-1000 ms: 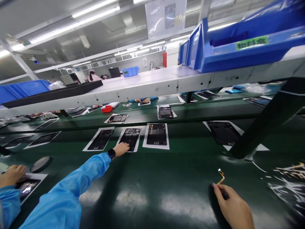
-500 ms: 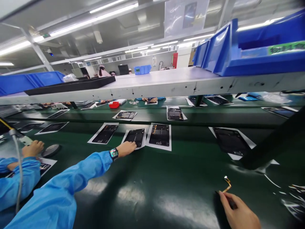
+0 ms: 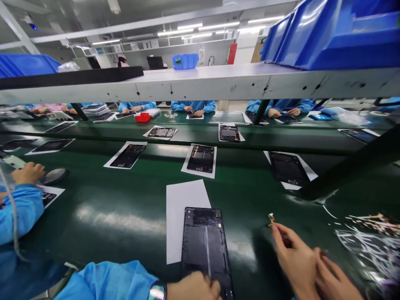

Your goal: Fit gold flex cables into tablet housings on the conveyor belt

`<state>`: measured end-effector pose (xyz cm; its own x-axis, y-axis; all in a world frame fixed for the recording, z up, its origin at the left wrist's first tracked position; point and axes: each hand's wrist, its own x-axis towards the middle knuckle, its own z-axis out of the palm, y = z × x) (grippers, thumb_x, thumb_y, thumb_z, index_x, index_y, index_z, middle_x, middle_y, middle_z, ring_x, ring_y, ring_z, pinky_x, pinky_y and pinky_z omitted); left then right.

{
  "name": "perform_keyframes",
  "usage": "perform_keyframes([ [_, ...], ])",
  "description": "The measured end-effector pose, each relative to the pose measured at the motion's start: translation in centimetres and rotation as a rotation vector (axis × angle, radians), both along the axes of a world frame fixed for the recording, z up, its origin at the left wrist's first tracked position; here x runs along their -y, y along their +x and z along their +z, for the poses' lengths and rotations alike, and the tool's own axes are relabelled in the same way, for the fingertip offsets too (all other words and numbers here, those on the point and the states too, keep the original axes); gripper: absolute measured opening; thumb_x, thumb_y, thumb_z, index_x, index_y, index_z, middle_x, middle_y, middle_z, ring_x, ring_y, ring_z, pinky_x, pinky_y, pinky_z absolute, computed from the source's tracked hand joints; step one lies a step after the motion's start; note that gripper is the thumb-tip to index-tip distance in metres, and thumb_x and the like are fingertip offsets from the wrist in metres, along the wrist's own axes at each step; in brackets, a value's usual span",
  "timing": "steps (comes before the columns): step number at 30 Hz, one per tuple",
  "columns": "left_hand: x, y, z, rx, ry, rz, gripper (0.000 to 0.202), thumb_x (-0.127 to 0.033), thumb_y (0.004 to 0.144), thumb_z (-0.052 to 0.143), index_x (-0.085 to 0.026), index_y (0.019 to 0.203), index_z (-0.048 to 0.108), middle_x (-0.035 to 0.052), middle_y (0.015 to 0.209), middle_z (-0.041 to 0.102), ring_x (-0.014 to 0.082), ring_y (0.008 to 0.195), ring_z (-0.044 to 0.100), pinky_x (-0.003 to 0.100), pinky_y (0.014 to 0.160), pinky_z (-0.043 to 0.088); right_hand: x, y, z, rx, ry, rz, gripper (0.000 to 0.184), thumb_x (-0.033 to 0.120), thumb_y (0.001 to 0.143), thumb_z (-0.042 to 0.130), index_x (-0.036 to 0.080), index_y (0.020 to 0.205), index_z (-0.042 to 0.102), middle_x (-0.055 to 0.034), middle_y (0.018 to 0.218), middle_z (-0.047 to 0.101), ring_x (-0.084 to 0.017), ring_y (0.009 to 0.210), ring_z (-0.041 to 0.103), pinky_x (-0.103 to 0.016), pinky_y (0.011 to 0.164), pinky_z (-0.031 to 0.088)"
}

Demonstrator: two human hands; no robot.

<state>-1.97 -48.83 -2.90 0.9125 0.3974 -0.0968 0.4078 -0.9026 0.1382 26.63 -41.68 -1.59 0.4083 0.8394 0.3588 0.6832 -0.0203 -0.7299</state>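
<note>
A dark tablet housing [image 3: 206,250] lies lengthwise on the green belt [image 3: 118,216] right in front of me, partly over a white paper sheet [image 3: 183,208]. My left hand [image 3: 193,288], with a watch and blue sleeve, is closed on the housing's near end at the bottom edge. My right hand [image 3: 296,260] is to the right of the housing. Its fingertips pinch a small gold flex cable [image 3: 271,217] just above the belt.
More housings on paper sheets [image 3: 200,159] lie further up the belt. A co-worker's hand [image 3: 28,173] rests at left by a round disc [image 3: 54,176]. A pile of flex cables [image 3: 371,225] is at right under a black strut [image 3: 350,166]. Overhead is a shelf [image 3: 218,83] with blue bins [image 3: 331,33].
My left hand, which was stretched out on a housing far up the belt, has pulled it with its paper close to me. My right hand still pinches the flex cable.
</note>
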Motion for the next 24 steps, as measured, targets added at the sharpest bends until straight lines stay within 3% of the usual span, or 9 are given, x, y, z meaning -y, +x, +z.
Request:
perform_keyframes([
  [2, -3.4, 0.0, 1.9, 0.085, 0.073, 0.115, 0.010, -0.026, 0.093, 0.053, -0.017, 0.089, 0.056, 0.0088, 0.083, 0.059, 0.0215, 0.071, 0.059, 0.032, 0.050, 0.042, 0.9, -1.5, 1.1, -0.032, 0.011, 0.115, 0.046, 0.058, 0.085, 0.055, 0.016, 0.092, 0.072, -0.0114, 0.087, 0.073, -0.022, 0.069, 0.066, -0.031, 0.068, 0.052],
  [4, -7.5, -0.7, 3.5, 0.111, 0.131, 0.370, 0.012, -0.026, 0.095, 0.050, -0.016, 0.093, 0.056, 0.0106, 0.093, 0.060, 0.0244, 0.086, 0.058, 0.036, 0.066, 0.047, 1.6, -2.8, 1.8, -0.098, 0.005, 0.189, 0.040, 0.053, 0.086, 0.058, 0.017, 0.094, 0.072, -0.0115, 0.092, 0.073, -0.023, 0.075, 0.067, -0.031, 0.070, 0.052],
  [5, -9.4, -1.2, 3.9, 0.122, 0.137, 0.497, 0.013, -0.027, 0.095, 0.051, -0.014, 0.096, 0.056, 0.0122, 0.098, 0.059, 0.0265, 0.092, 0.057, 0.038, 0.073, 0.048, 1.8, -3.2, 2.0, -0.137, 0.006, 0.197, 0.038, 0.052, 0.086, 0.059, 0.017, 0.094, 0.072, -0.0110, 0.091, 0.073, -0.023, 0.076, 0.067, -0.030, 0.069, 0.052],
  [7, -12.6, -2.1, 3.8, 0.149, 0.077, 0.629, 0.013, -0.027, 0.095, 0.053, -0.014, 0.096, 0.056, 0.0133, 0.102, 0.058, 0.0278, 0.097, 0.054, 0.041, 0.081, 0.046, 1.8, -3.7, 2.0, -0.215, 0.015, 0.174, 0.038, 0.052, 0.084, 0.062, 0.017, 0.094, 0.072, -0.0097, 0.088, 0.073, -0.023, 0.076, 0.067, -0.028, 0.067, 0.052],
  [10, -14.7, -3.0, 2.3, 0.185, -0.004, 0.653, 0.008, -0.021, 0.094, 0.053, -0.015, 0.090, 0.057, 0.0102, 0.098, 0.060, 0.0242, 0.094, 0.055, 0.037, 0.083, 0.044, 1.5, -3.8, 1.3, -0.292, 0.008, 0.137, 0.042, 0.055, 0.082, 0.064, 0.015, 0.094, 0.072, -0.0088, 0.088, 0.073, -0.022, 0.076, 0.068, -0.026, 0.066, 0.053],
  [13, -14.8, -3.6, 1.7, 0.228, -0.048, 0.660, 0.009, -0.018, 0.093, 0.053, -0.016, 0.085, 0.058, 0.0076, 0.096, 0.062, 0.0215, 0.093, 0.056, 0.032, 0.083, 0.044, 1.2, -3.4, 0.2, -0.314, -0.037, 0.119, 0.045, 0.057, 0.080, 0.065, 0.015, 0.096, 0.072, -0.0083, 0.088, 0.073, -0.022, 0.077, 0.069, -0.024, 0.067, 0.053],
  [17, -16.1, -5.4, 3.1, 0.289, -0.137, 0.715, 0.010, -0.020, 0.091, 0.055, -0.018, 0.086, 0.062, 0.0038, 0.090, 0.067, 0.0183, 0.086, 0.061, 0.027, 0.077, 0.044, 1.1, -3.2, -0.7, -0.332, -0.072, 0.103, 0.048, 0.058, 0.079, 0.065, 0.014, 0.099, 0.072, -0.0090, 0.090, 0.074, -0.022, 0.078, 0.069, -0.025, 0.070, 0.055],
  [21, -20.5, -8.7, 4.5, 0.338, -0.180, 0.818, 0.015, -0.024, 0.091, 0.054, -0.016, 0.085, 0.066, 0.0019, 0.079, 0.068, 0.0153, 0.073, 0.062, 0.024, 0.069, 0.045, 0.8, -3.2, -0.6, -0.352, -0.080, 0.080, 0.049, 0.058, 0.078, 0.066, 0.014, 0.098, 0.072, -0.0088, 0.087, 0.074, -0.022, 0.075, 0.069, -0.025, 0.068, 0.055],
  [24, -23.3, -10.6, 4.1, 0.359, -0.131, 0.897, 0.012, -0.021, 0.086, 0.058, -0.014, 0.078, 0.065, 0.0038, 0.081, 0.066, 0.0167, 0.078, 0.061, 0.026, 0.076, 0.046, 0.6, -3.0, -0.6, -0.356, -0.089, 0.085, 0.049, 0.059, 0.077, 0.066, 0.014, 0.094, 0.073, -0.0091, 0.085, 0.074, -0.022, 0.074, 0.069, -0.025, 0.067, 0.056],
])
